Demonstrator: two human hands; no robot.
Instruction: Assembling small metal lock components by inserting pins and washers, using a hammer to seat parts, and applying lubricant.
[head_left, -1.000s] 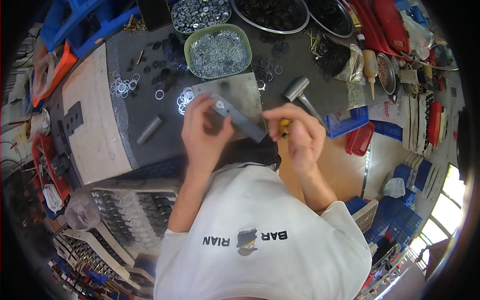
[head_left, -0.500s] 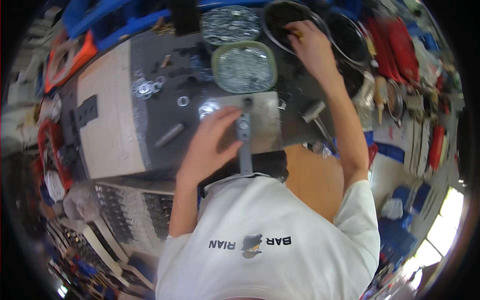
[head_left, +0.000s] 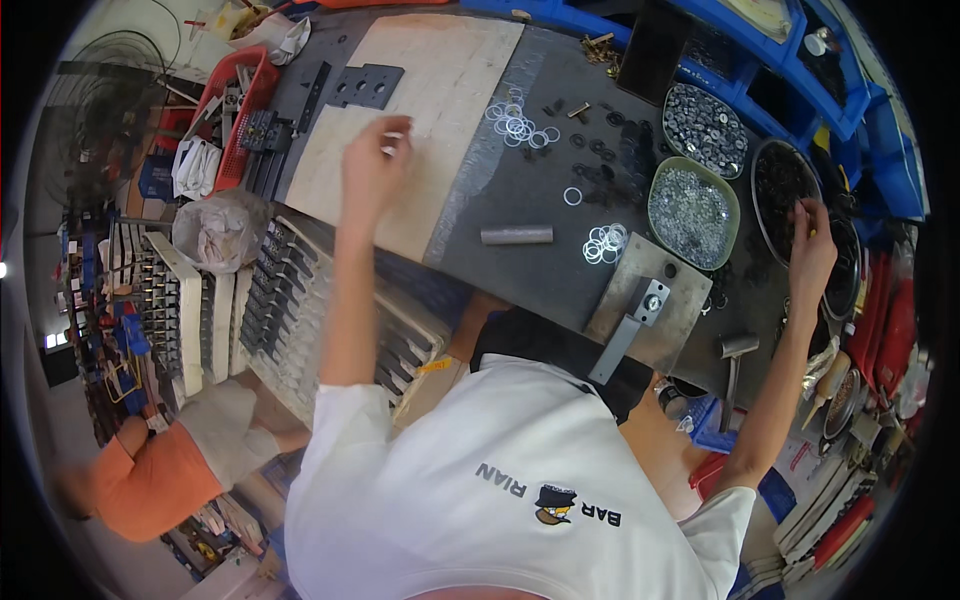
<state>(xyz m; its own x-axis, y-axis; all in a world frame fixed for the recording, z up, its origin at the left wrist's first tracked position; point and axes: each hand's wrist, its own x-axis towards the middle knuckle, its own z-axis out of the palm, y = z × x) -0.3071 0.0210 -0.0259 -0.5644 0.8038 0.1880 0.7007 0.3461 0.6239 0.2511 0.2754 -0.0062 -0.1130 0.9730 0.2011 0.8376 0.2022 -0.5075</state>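
My left hand (head_left: 376,168) is raised over the pale board (head_left: 400,215), with its fingers curled together. Something small and whitish shows at its fingertips, too small to name. At the near rim of a round bowl of small dark parts (head_left: 785,180), my right hand (head_left: 814,250) has its fingers pinched, and a speck of yellow shows beside them. A flat metal bar (head_left: 621,348) with a small ring-like piece at its upper end lies across a steel plate (head_left: 672,325), untouched. Left of the plate is a cluster of thin metal rings (head_left: 604,243).
Green tub (head_left: 737,222) and another tub (head_left: 705,128) hold small metal parts. A hammer (head_left: 738,348) lies right of the plate, a metal rod (head_left: 517,235) to its left. More rings (head_left: 515,122) lie farther back. A person in orange (head_left: 160,475) is at the lower left.
The view has swung leftward. My left hand has left the metal bar and moved left over the pale board. My right hand has drawn back from inside the bowl to its near rim.
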